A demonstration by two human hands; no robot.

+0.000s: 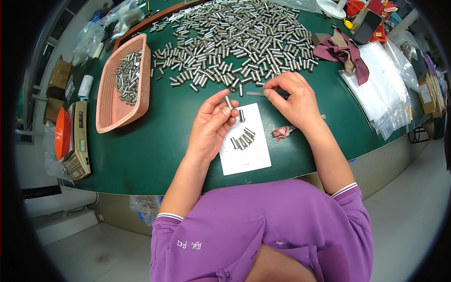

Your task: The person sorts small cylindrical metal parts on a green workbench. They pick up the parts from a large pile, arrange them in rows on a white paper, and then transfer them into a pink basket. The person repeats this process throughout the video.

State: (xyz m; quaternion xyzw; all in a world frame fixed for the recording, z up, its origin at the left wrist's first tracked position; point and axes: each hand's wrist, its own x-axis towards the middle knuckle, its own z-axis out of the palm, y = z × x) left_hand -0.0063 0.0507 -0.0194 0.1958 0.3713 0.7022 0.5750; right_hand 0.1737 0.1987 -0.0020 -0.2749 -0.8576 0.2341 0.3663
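Note:
My left hand [210, 124] is closed, with a short shiny metal pin [229, 103] held between thumb and fingers. My right hand [295, 97] pinches a thin, flat grey metal strip [255, 94] that points left towards the held pin, apart from it; its other end is hidden by the fingers. Below the hands lies a white printed sheet [253, 162]. A row of several metal pins [243, 140] rests on it, and a single pin [241, 115] is near its top, beside my left fingertips.
A large heap of metal pins [244, 37] covers the far table. To the left stand a pink basket [102, 105] of pins and a scale [81, 141] with an orange dish. A cloth-wrapped tool [282, 133], a maroon cloth [345, 51] and plastic bags [380, 89] lie right.

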